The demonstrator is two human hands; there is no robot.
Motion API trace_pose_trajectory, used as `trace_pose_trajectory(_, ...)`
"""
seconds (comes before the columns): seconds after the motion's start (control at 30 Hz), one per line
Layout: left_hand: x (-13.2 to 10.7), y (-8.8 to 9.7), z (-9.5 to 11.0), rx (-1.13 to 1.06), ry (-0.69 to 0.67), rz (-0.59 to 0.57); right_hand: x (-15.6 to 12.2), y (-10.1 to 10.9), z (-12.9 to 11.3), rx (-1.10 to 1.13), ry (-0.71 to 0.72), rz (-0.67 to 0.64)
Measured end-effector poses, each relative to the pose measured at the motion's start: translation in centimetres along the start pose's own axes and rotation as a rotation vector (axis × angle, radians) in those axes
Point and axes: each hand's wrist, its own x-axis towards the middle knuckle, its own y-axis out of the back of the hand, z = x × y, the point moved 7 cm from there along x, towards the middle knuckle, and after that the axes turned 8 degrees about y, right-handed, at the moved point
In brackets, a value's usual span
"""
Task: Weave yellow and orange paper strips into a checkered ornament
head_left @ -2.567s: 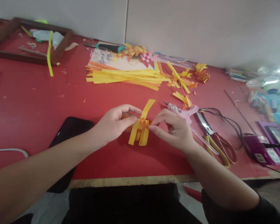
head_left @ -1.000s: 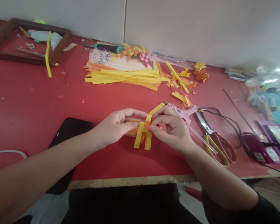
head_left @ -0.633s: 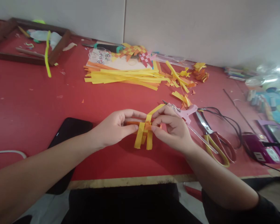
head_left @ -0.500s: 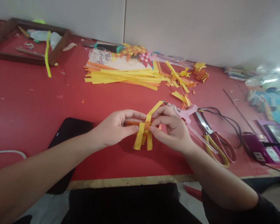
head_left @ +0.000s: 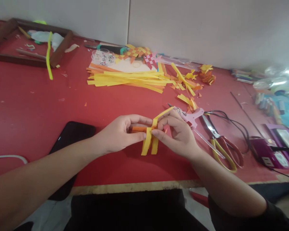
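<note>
Between my hands, a little above the red table, is a small weave of yellow and orange paper strips point(head_left: 148, 141). My left hand point(head_left: 121, 131) pinches its left side between thumb and fingers, with an orange strip running back into the palm. On the right side, the thumb and fingers of my right hand point(head_left: 177, 133) are closed on the weave. Yellow ends hang down below, and one yellow strip slants up over my right fingers. Just behind my right hand lies a pink glue gun point(head_left: 194, 117). My fingers hide part of the weave.
Yellow and orange paper strips point(head_left: 127, 79) lie in a pile behind my hands, with woven paper fish point(head_left: 150, 61) beyond. Scissors point(head_left: 223, 150) and a purple box point(head_left: 267, 154) are at right. A black phone point(head_left: 72, 138) rests under my left forearm. A brown frame point(head_left: 62, 48) stands back left.
The weave has tilted and shifted slightly right in my fingers. Its upper yellow strip now leans lower, towards my right hand. Both hands keep hold, and the things around lie as before.
</note>
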Motion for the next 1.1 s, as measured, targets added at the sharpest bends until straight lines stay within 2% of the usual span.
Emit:
trace_pose_trajectory(0.13, 0.0, 0.0, 0.0, -0.009, 0.008, 0.011, -0.3, -0.2, 0.5, 0.013, 0.01, 0.007)
trace_pose_trajectory(0.27, 0.1, 0.0, 0.3, -0.018, 0.0, 0.037, -0.8, -0.3, 1.2, 0.133, -0.027, 0.008)
trace_pose_trajectory(0.4, 0.1, 0.2, 0.2, -0.155, 0.002, 0.026, -0.8, -0.2, 1.3, 0.193, -0.097, -0.038)
trace_pose_trajectory(0.53, 0.3, 0.6, -0.2, -0.251, 0.018, 0.044, -0.4, 0.1, 1.3, 0.144, -0.143, -0.012)
trace_pose_trajectory(0.9, 0.0, 0.9, 0.5, -0.023, -0.02, 0.119, -0.4, -0.2, 1.2, 0.109, -0.127, 0.018)
trace_pose_trajectory(1.0, 0.0, 1.4, 0.6, 0.032, -0.054, 0.176, -0.5, -0.3, 1.2, 0.104, -0.127, 0.012)
trace_pose_trajectory(1.1, -0.1, 1.7, 0.5, 0.031, -0.025, 0.219, -0.5, -0.2, 1.1, 0.114, -0.129, -0.005)
